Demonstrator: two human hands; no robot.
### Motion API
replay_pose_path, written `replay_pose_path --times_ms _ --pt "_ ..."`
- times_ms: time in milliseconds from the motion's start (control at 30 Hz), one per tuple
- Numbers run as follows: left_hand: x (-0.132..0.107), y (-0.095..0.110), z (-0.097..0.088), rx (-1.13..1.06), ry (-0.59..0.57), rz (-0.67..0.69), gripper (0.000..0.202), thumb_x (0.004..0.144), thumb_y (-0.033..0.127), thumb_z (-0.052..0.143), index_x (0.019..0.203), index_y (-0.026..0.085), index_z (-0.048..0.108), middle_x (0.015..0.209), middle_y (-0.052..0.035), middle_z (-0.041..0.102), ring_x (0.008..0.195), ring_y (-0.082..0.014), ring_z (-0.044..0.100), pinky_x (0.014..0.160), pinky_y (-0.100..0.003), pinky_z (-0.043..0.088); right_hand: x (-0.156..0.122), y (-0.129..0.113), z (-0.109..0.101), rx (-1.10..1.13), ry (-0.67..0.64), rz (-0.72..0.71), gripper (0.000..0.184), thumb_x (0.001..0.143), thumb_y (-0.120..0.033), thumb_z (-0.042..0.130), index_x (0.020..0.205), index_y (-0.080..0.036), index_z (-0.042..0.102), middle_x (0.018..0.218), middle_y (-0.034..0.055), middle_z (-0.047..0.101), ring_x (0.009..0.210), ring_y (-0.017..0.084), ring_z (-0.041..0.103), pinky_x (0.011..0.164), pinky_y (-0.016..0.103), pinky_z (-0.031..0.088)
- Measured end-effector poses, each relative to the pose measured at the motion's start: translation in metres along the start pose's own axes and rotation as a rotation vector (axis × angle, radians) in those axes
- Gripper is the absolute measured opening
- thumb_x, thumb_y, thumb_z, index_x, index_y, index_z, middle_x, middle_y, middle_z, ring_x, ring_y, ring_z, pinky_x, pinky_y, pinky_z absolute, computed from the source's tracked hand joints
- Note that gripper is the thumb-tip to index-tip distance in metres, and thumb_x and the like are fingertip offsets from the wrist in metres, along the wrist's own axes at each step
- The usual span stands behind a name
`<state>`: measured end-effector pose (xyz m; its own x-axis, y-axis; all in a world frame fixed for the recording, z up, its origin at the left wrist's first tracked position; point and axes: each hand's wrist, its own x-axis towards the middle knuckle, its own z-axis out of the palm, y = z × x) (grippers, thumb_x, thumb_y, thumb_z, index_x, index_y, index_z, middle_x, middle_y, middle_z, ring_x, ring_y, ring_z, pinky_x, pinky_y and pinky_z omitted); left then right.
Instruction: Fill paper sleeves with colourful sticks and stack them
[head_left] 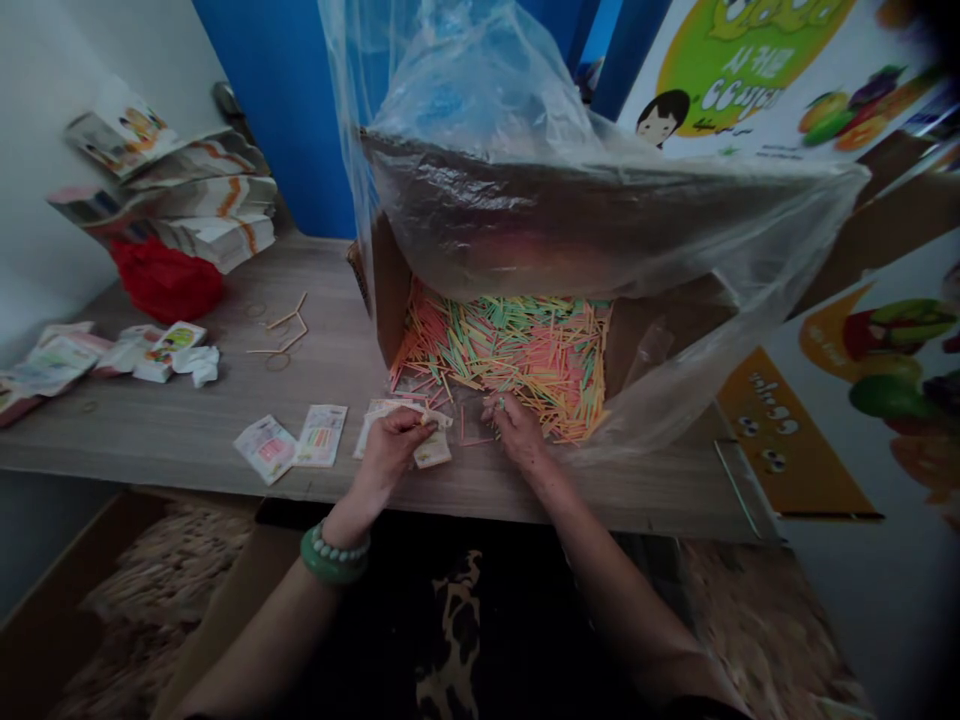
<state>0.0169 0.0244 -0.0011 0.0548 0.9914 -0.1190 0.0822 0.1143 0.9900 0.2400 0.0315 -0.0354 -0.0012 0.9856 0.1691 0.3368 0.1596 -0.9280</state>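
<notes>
My left hand (pixel 394 445) is closed round a small printed paper packet (pixel 433 450) at the table's front edge, with a green bangle and a bead bracelet on its wrist. My right hand (pixel 516 428) lies just to the right, its fingers curled and pinching among thin coloured sticks (pixel 517 355). These sticks, pink, green, orange and yellow, spill in a heap from a cardboard box (pixel 390 290) lying on its side, lined with a clear plastic bag (pixel 600 230).
Two flat packets (pixel 292 442) lie left of my left hand on the wooden table (pixel 187 420). Further left are more packets (pixel 161 350), rubber bands (pixel 277 360), a red bag (pixel 165 280) and a stack of printed cards (pixel 187 200). Boxes stand below the table.
</notes>
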Motion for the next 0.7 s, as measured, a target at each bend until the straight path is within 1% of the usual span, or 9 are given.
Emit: replay_pose_path --times_ms 67,167,233,300,367,433,500,600,700 --pt "-0.001 0.002 0.001 -0.002 -0.003 -0.030 0.037 0.065 0.043 0.080 0.049 0.020 0.055 0.055 0.0028 0.044 0.058 -0.0125 0.039 0.053 -0.025 0.030 0.003 -0.014 0.001 0.182 0.068 -0.001 0.013 0.090 -0.036 0.053 0.092 -0.024 0.058 0.078 0.0006 0.069 0.078 0.019 0.068 0.078 0.034 0.053" --pt "-0.004 0.005 0.005 -0.049 -0.059 -0.083 0.026 0.065 0.041 0.080 0.060 0.019 0.067 0.058 0.0021 0.053 0.058 -0.0125 0.044 0.055 -0.025 0.035 0.007 -0.046 0.007 0.489 0.131 -0.019 0.016 0.092 -0.039 0.058 0.095 -0.024 0.057 0.078 -0.0014 0.069 0.074 0.018 0.071 0.078 0.034 0.055" --pt "-0.007 0.006 0.006 -0.043 -0.050 -0.083 0.023 0.065 0.040 0.080 0.064 0.019 0.069 0.060 0.0021 0.056 0.059 -0.0126 0.045 0.056 -0.025 0.035 0.009 -0.069 0.013 0.613 0.128 -0.030 0.016 0.093 -0.039 0.059 0.092 -0.024 0.056 0.078 -0.0020 0.069 0.075 0.017 0.072 0.079 0.034 0.056" --pt "-0.008 0.005 0.007 -0.018 -0.012 -0.061 0.029 0.066 0.039 0.081 0.057 0.019 0.061 0.055 0.0037 0.049 0.056 -0.0113 0.040 0.053 -0.025 0.031 0.009 -0.087 0.021 0.672 0.113 -0.049 0.016 0.095 -0.039 0.060 0.090 -0.023 0.057 0.079 -0.0015 0.070 0.080 0.018 0.072 0.081 0.035 0.057" --pt "-0.010 0.005 0.006 -0.008 0.010 -0.039 0.040 0.065 0.039 0.082 0.052 0.020 0.050 0.052 0.0052 0.040 0.053 -0.0101 0.034 0.051 -0.025 0.026 0.008 -0.100 0.029 0.707 0.111 -0.071 0.017 0.096 -0.039 0.059 0.090 -0.023 0.057 0.079 -0.0011 0.070 0.084 0.018 0.072 0.083 0.036 0.057" --pt "-0.011 0.006 0.005 -0.015 0.005 -0.029 0.044 0.066 0.039 0.082 0.052 0.020 0.045 0.053 0.0056 0.039 0.053 -0.0096 0.032 0.050 -0.024 0.025 0.007 -0.106 0.035 0.730 0.121 -0.081 0.018 0.096 -0.040 0.058 0.090 -0.024 0.056 0.079 -0.0012 0.069 0.085 0.018 0.072 0.084 0.037 0.057" --pt "-0.013 0.008 0.005 -0.039 -0.018 -0.034 0.042 0.066 0.038 0.081 0.055 0.020 0.046 0.055 0.0053 0.042 0.054 -0.0099 0.036 0.052 -0.024 0.029 0.006 -0.109 0.040 0.735 0.130 -0.078 0.018 0.097 -0.040 0.057 0.089 -0.024 0.055 0.080 -0.0014 0.068 0.085 0.018 0.072 0.084 0.037 0.057" --pt "-0.013 0.011 0.005 -0.113 -0.070 -0.056 0.035 0.067 0.039 0.082 0.061 0.020 0.053 0.061 0.0041 0.050 0.059 -0.0111 0.044 0.056 -0.024 0.036 0.005 -0.109 0.042 0.730 0.125 -0.088 0.015 0.097 -0.037 0.056 0.090 -0.025 0.054 0.081 -0.0013 0.068 0.087 0.019 0.072 0.085 0.038 0.057" --pt "-0.012 0.008 0.003 -0.175 -0.159 -0.137 0.030 0.068 0.043 0.081 0.068 0.019 0.062 0.064 0.0021 0.057 0.060 -0.0125 0.049 0.056 -0.025 0.040 0.004 -0.102 0.039 0.711 0.119 -0.108 0.012 0.098 -0.035 0.054 0.090 -0.025 0.055 0.082 -0.0015 0.068 0.088 0.019 0.072 0.087 0.039 0.056"
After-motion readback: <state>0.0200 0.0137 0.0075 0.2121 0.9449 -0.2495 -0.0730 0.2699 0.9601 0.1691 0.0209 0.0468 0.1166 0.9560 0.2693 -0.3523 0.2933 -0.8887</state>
